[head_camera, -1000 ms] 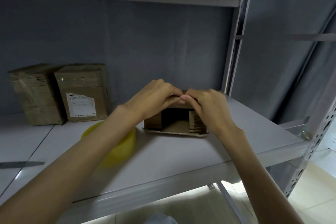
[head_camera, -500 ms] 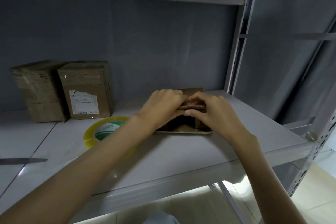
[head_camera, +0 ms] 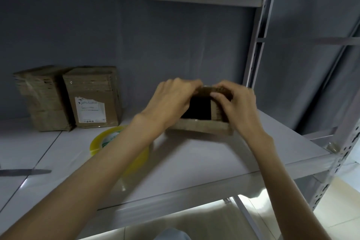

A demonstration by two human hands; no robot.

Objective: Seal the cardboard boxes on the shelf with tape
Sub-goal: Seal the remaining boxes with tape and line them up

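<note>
Your left hand and right hand pinch the open box's top flap; let go and it likely springs open before the tape roll arrives.

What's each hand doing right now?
Left hand: grips the top flap of the open cardboard box.
Right hand: pinches the same flap from the other side.

You've got matt, rough cardboard on the open box and the two boxes behind, glossy yellow plastic tape, a shiny metal blade, and a smooth painted-metal shelf.
</note>
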